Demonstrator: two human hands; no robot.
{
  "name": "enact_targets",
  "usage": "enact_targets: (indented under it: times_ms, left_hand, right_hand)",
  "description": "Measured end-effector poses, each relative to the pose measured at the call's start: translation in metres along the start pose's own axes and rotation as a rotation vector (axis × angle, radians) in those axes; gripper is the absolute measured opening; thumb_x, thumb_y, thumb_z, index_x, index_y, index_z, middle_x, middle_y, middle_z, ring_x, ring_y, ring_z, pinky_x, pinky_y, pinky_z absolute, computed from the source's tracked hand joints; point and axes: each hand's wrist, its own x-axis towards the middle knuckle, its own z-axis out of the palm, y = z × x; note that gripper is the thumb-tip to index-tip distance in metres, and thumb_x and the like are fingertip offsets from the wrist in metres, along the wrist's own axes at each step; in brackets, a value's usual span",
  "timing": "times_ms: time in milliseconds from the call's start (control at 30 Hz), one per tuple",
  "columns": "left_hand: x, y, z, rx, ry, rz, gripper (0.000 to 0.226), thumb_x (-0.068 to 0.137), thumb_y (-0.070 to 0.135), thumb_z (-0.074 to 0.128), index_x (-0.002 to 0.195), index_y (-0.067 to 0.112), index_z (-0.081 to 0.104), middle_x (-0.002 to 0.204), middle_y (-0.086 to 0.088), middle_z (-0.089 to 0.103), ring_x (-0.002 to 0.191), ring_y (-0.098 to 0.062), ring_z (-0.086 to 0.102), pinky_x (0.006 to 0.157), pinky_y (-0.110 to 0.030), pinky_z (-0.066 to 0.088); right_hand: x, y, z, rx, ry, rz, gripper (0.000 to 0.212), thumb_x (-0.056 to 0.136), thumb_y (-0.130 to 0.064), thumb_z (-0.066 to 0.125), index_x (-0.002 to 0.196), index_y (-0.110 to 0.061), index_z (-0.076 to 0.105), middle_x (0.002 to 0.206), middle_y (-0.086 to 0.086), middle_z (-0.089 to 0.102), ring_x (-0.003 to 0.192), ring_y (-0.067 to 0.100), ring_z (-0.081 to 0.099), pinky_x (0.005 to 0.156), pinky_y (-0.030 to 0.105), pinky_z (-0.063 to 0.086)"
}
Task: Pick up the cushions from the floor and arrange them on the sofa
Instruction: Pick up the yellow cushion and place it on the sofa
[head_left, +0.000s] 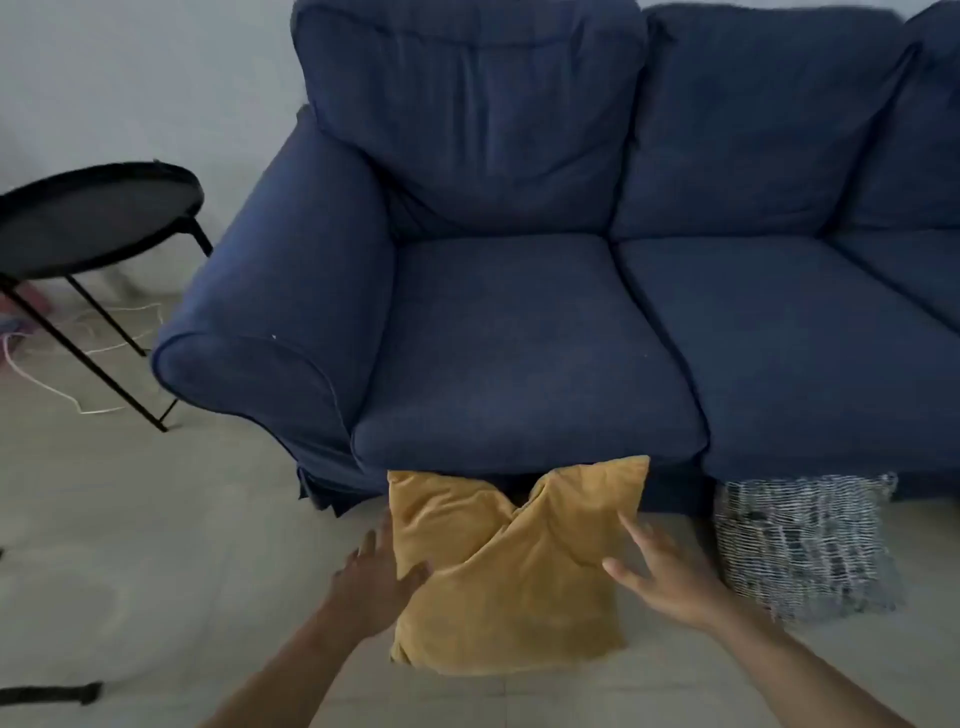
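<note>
Yellow cushion (506, 571) on floor, leaning against sofa (519, 338) front; left hand (376, 577) and right hand (662, 577) spread open either side, likely to lift it by both edges. Patterned cushion (800, 545) alongside, untouched

Dim, flat daylight, soft shadows; slightly blurred throughout, and the sofa (519, 312) bows with wide-angle distortion near the edges

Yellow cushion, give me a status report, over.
Left hand and right hand open, at either side of yellow cushion. Cushion on floor against sofa, not lifted. Patterned cushion on floor to the right. Seats bare.
</note>
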Motion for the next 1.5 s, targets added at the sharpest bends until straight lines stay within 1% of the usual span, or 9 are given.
enact_targets:
  times_ms: [100,233,400,500,600,833,1167,1367,1500]
  left_hand:
    - [0.028,-0.015,0.04,-0.127,-0.046,0.003,0.142,0.061,0.107,0.047,0.157,0.043,-0.037,0.175,-0.009,0.014,0.15,-0.043,0.042,0.115,-0.061,0.044]
    - [0.05,-0.022,0.079,-0.319,-0.011,0.1,0.161,0.06,0.083,0.083,0.147,0.048,-0.048,0.178,0.003,-0.007,0.16,-0.034,0.027,0.123,-0.053,0.039]
    - [0.068,-0.018,0.097,-0.416,0.045,0.095,0.165,0.061,0.056,0.098,0.152,0.051,-0.039,0.174,-0.009,0.021,0.152,-0.036,0.038,0.12,-0.049,0.04]
    - [0.07,-0.014,0.1,-0.46,0.08,0.115,0.159,0.068,0.043,0.099,0.159,0.047,-0.031,0.167,-0.009,0.036,0.145,-0.031,0.045,0.111,-0.041,0.042]
    - [0.066,-0.014,0.105,-0.448,0.109,0.134,0.152,0.074,0.035,0.096,0.155,0.05,-0.032,0.151,-0.006,0.051,0.124,-0.018,0.058,0.103,-0.034,0.044]
    - [0.023,-0.01,0.096,-0.456,0.116,0.104,0.142,0.084,0.034,0.089,0.157,0.052,-0.031,0.165,-0.013,0.043,0.143,-0.036,0.051,0.115,-0.046,0.044]
    - [-0.1,0.022,-0.001,-0.496,0.068,0.068,0.138,0.086,0.035,0.089,0.156,0.057,-0.028,0.164,-0.008,0.044,0.142,-0.034,0.051,0.11,-0.043,0.044]
    - [-0.166,0.06,-0.105,-0.512,0.081,0.099,0.139,0.083,0.032,0.091,0.159,0.057,-0.022,0.163,-0.001,0.046,0.137,-0.031,0.056,0.1,-0.033,0.045]
    - [-0.174,0.095,-0.169,-0.487,0.111,0.148,0.142,0.08,0.034,0.093,0.16,0.055,-0.022,0.163,0.0,0.046,0.137,-0.029,0.055,0.1,-0.031,0.043]
  right_hand:
    - [0.032,0.036,0.044,0.029,0.026,-0.05,0.117,0.07,-0.109,0.021,0.166,-0.055,-0.019,0.185,-0.002,0.003,0.169,0.028,0.014,0.13,0.054,0.032]
    - [0.063,0.055,0.088,0.158,0.141,-0.131,0.121,0.072,-0.106,0.042,0.157,-0.062,-0.033,0.183,-0.001,-0.006,0.168,0.027,0.015,0.131,0.055,0.032]
    - [0.085,0.047,0.109,0.26,0.206,-0.143,0.13,0.09,-0.067,0.075,0.155,-0.059,-0.037,0.181,-0.001,-0.007,0.165,0.028,0.021,0.134,0.05,0.028]
    - [0.094,0.035,0.118,0.342,0.274,-0.122,0.128,0.095,-0.045,0.081,0.164,-0.051,-0.026,0.179,0.003,0.014,0.16,0.027,0.033,0.13,0.046,0.031]
    - [0.093,0.017,0.127,0.371,0.307,-0.123,0.122,0.1,-0.025,0.077,0.167,-0.049,-0.022,0.182,-0.002,0.012,0.161,0.026,0.034,0.13,0.045,0.031]
    - [0.051,0.008,0.127,0.388,0.33,-0.129,0.114,0.102,-0.011,0.071,0.166,-0.055,-0.013,0.179,-0.006,0.023,0.162,0.022,0.033,0.132,0.042,0.03]
    - [-0.077,-0.05,0.043,0.359,0.356,-0.096,0.122,0.096,-0.019,0.08,0.154,-0.07,-0.014,0.179,-0.003,0.028,0.16,0.023,0.037,0.13,0.043,0.036]
    - [-0.154,-0.105,-0.063,0.366,0.345,-0.069,0.118,0.094,-0.022,0.084,0.17,-0.05,-0.002,0.174,0.002,0.038,0.154,0.026,0.046,0.12,0.039,0.041]
    - [-0.168,-0.129,-0.131,0.357,0.377,-0.083,0.12,0.092,-0.026,0.086,0.169,-0.053,-0.001,0.17,0.001,0.046,0.145,0.027,0.056,0.113,0.039,0.048]
